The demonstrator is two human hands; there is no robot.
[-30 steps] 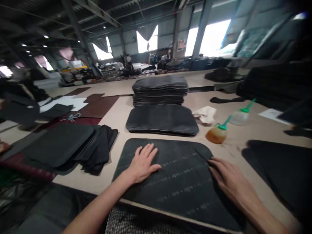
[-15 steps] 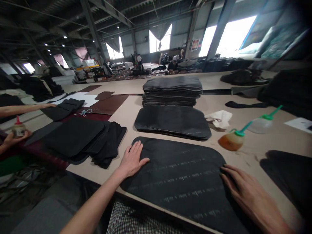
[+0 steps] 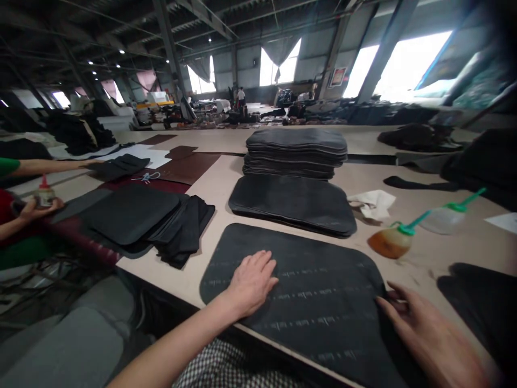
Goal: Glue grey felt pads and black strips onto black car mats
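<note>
Head view: the black mat is lying flat at the table's near edge, long axis left to right. The left hand is pressing open-palmed on its left half. The right hand, fingers extended and holding nothing, is touching its right edge.

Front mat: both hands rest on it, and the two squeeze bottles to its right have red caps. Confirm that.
Not quite: the head view shows green caps, not red, on the amber bottle and the clear bottle. The left hand and right hand do rest on the front mat, bottles to its right.
</note>
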